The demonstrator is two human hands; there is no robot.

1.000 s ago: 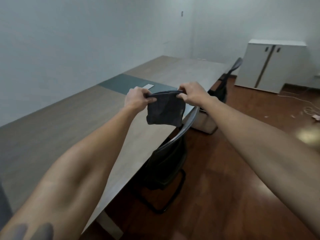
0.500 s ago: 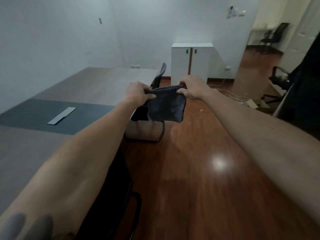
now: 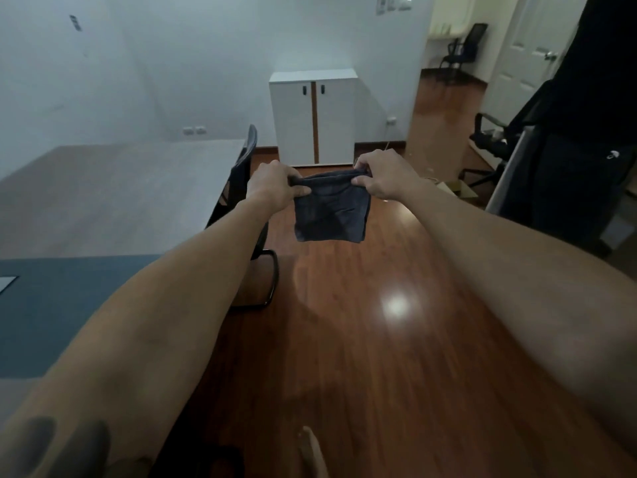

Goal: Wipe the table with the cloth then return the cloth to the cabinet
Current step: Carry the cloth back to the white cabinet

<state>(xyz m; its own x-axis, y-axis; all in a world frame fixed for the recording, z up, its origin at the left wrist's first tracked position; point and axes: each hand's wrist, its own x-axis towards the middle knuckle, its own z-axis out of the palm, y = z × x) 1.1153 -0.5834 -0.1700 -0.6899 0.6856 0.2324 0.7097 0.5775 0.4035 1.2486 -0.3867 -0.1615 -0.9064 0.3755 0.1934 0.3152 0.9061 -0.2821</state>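
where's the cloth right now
In the head view the dark cloth hangs mid-frame over the wooden floor, pinched at its top corners by the left hand and right hand, with the white cabinet straight behind it.

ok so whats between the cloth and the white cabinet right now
In the head view, only bare wooden floor lies between the held cloth and the closed cabinet. The black chair stands off to the left, beside the table.
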